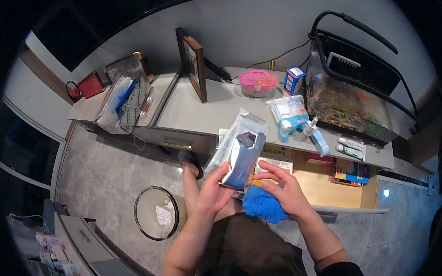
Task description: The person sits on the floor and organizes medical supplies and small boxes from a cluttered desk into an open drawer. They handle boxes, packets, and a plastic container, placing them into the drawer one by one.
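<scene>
My left hand (219,191) grips a silver and blue foil pouch (242,153) with a small dark window, tilted up in front of me. Behind it, partly covered, another clear and white packet (219,156) shows at its left edge. In my right hand (286,191) is a bunched blue cloth (264,204), held under the palm with the fingers spread toward the pouch. Beyond both hands, an open drawer (318,181) holds several boxes, among them a white one (282,165) and a blue and yellow one (351,171).
On the cabinet top (222,112) stand a picture frame (196,67), a pink-lidded box (258,82), a wipes pack (289,113), a white spray bottle (309,129), tubes (351,148) and a fish tank (353,99). A waste bin (136,211) stands on the floor at left.
</scene>
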Motion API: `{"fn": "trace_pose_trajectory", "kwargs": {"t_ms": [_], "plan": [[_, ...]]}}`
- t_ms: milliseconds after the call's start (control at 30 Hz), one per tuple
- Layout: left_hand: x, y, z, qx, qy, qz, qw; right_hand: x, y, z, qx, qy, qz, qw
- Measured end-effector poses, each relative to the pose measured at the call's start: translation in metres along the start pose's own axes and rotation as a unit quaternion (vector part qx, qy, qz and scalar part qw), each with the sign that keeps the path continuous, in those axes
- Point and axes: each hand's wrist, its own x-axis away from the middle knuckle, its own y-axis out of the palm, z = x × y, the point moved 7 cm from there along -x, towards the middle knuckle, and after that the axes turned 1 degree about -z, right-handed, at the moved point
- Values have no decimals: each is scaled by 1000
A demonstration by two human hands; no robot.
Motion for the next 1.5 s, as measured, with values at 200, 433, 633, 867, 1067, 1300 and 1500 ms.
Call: {"fn": "trace_pose_trajectory", "kwargs": {"t_ms": [200, 433, 633, 867, 1067, 1300, 1500], "plan": [[27, 1, -22, -81, 54, 57, 994, 21, 10, 4, 64, 18, -26, 997], [50, -3, -44, -120, 73, 94, 986, 31, 3, 14, 99, 101, 35, 989], [55, -4, -47, -87, 108, 95, 986, 36, 0, 22, 34, 97, 35, 994], [66, 16, -37, -127, 141, 97, 977, 37, -2, 21, 21, 68, 40, 997], [56, -16, -26, 49, 135, 43, 989, 45, -22, 32, -25, 110, 76, 991], [65, -30, -23, 177, 101, 7, 979, 51, -36, 35, -185, 103, 112, 971], [70, 4, -50, 173, -10, -32, 984, 47, -27, 38, -118, 92, 124, 981]]}}
